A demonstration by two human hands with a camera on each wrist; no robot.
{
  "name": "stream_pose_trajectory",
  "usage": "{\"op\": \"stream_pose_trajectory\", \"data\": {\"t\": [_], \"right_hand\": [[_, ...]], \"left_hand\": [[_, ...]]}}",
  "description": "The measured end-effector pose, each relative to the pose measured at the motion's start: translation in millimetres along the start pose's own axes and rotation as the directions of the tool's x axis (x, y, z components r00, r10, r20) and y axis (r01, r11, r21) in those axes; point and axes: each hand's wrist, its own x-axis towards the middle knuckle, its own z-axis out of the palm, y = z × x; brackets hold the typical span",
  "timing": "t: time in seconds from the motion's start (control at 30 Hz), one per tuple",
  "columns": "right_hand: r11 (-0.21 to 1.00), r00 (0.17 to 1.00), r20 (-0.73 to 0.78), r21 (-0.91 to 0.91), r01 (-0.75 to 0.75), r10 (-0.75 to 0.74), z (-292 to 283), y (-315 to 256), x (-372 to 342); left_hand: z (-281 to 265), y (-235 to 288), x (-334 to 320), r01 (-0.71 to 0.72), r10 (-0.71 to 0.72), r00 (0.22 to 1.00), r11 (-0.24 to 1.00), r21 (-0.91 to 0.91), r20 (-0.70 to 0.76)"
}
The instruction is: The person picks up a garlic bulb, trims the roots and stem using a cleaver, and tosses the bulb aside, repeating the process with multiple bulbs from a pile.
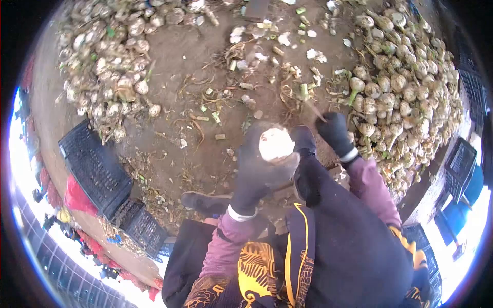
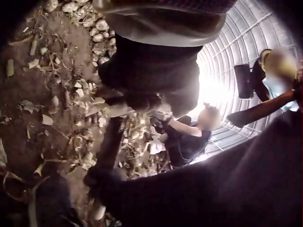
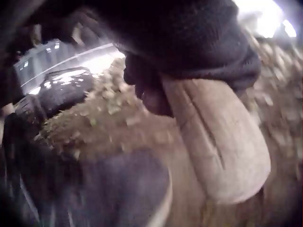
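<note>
Here the garlic bulb [image 1: 276, 144] sits in the left hand [image 1: 258, 172], held by gloved fingers, while the right hand [image 1: 335, 134] grips a wooden handle [image 3: 222, 142]; probably light and firm, with slippery papery skin, the bulb is best held round its middle.

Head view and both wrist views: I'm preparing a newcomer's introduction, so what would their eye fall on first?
Probably the glaring white bulb in the gloved left hand, near the middle of the head view. Next come the two garlic heaps, the left heap and right heap flanking the littered ground. In the right wrist view, a thick pale handle stands out, gripped by the right hand.
</note>
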Motion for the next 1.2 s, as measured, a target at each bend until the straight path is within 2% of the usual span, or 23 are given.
{"op": "stream_pose_trajectory", "data": {"t": [0.03,0.1,0.13,0.17,0.27,0.33,0.37,0.43,0.47,0.57,0.6,0.67,0.7,0.73,0.77,0.8,0.83,0.9,0.97,1.03,1.1,1.17,1.2], "right_hand": [[0.999,0.999,-0.024,0.007,0.039,-0.038,-10.4,-0.8,-5.1],[0.954,0.993,0.012,0.276,-0.116,0.117,-11.9,-12.7,-20.7],[0.974,0.994,-0.073,0.217,-0.064,0.082,-12.9,-31.5,-21.4],[0.967,0.997,-0.02,0.248,-0.066,0.074,-19.4,-43.5,-17.4],[0.898,0.975,0.181,0.395,-0.195,0.132,-29.6,-75.9,-15.2],[0.879,0.983,0.148,0.448,-0.165,0.108,-26.4,-84.0,-13.1],[0.868,0.986,0.133,0.473,-0.152,0.101,-23.6,-89.4,-14.2],[0.854,0.989,0.14,0.506,-0.118,0.053,-40.6,-116.4,-12.3],[0.827,0.991,0.131,0.552,-0.106,0.04,-45.8,-125.2,-11.2],[0.802,0.999,0.048,0.597,-0.02,-0.011,-41.5,-129.8,-13.6],[0.811,0.991,0.117,0.584,-0.021,-0.059,-36.7,-117.8,-10.4],[0.903,0.986,0.134,0.428,0.035,-0.102,-1.5,-67.9,-3.8],[0.851,0.984,0.176,0.514,-0.112,0.023,0.6,-52.4,-7.7],[0.768,0.962,0.234,0.586,-0.258,0.144,1.1,-39.2,-13.0],[0.655,0.912,0.321,0.636,-0.408,0.257,2.1,-29.5,-18.8],[0.661,0.899,0.282,0.61,-0.437,0.334,3.7,-27.1,-24.8],[0.67,0.89,0.236,0.59,-0.45,0.39,6.0,-29.1,-21.3],[0.634,0.905,0.268,0.648,-0.423,0.33,10.1,-32.8,-12.1],[0.595,0.913,0.294,0.693,-0.408,0.284,5.1,-29.4,-15.5],[0.556,0.923,0.292,0.737,-0.384,0.251,-4.1,-28.4,-10.6],[0.568,0.931,0.283,0.738,-0.364,0.229,-12.7,-32.5,-9.0],[0.605,0.937,0.27,0.715,-0.35,0.223,-16.6,-38.2,-7.2],[0.637,0.938,0.265,0.689,-0.346,0.224,-18.4,-40.8,-8.6]], "left_hand": [[0.7,2.8,4.1,-0.01,0.01,1.0,1.0,-0.01,0.002],[-1.6,-2.8,17.0,-0.032,0.03,0.999,0.999,0.038,0.038],[-3.5,-7.6,26.2,-0.103,0.097,0.995,0.967,0.234,0.038],[-9.1,-10.4,25.8,-0.137,0.137,0.99,0.887,0.441,0.031],[-18.3,9.3,26.6,-0.067,0.078,0.994,0.988,0.136,-0.081],[-22.9,-4.4,25.9,-0.114,0.12,0.981,0.993,0.044,-0.15],[-23.0,-16.1,25.4,-0.087,0.063,0.983,0.987,-0.138,-0.17],[-23.0,-37.9,25.7,-0.059,-0.05,0.977,0.869,-0.491,-0.207],[-20.5,-45.2,22.4,0.004,-0.178,0.973,0.655,-0.756,-0.148],[-3.6,-48.4,12.8,0.04,-0.204,0.975,0.549,-0.835,-0.087],[-4.4,-60.9,5.1,0.049,-0.217,0.968,0.662,-0.748,-0.129],[-1.3,-24.0,13.2,0.073,-0.335,0.921,0.65,-0.757,-0.199],[0.3,-5.4,16.7,0.083,-0.392,0.89,0.642,-0.762,-0.233],[3.4,31.2,25.9,0.117,-0.517,0.836,0.493,-0.862,-0.182],[8.8,45.3,25.3,0.132,-0.47,0.872,0.488,-0.863,-0.133],[14.2,59.9,25.0,0.147,-0.421,0.903,0.486,-0.861,-0.083],[30.4,64.1,26.0,0.107,-0.176,0.984,0.641,-0.76,-0.01],[45.0,70.7,39.5,-0.119,0.232,0.961,0.837,-0.534,0.149],[42.2,78.7,55.3,-0.417,0.498,0.855,0.827,-0.377,0.147],[1.9,48.3,79.0,-0.571,0.568,0.82,0.819,0.05,0.072],[-69.9,2.7,93.7,-0.417,0.445,0.869,0.894,0.163,-0.216],[-159.2,-57.6,104.4,-0.259,0.336,0.8,0.941,0.218,-0.498],[-215.4,-96.0,105.6,-0.046,0.385,0.77,0.828,0.559,-0.508]]}}
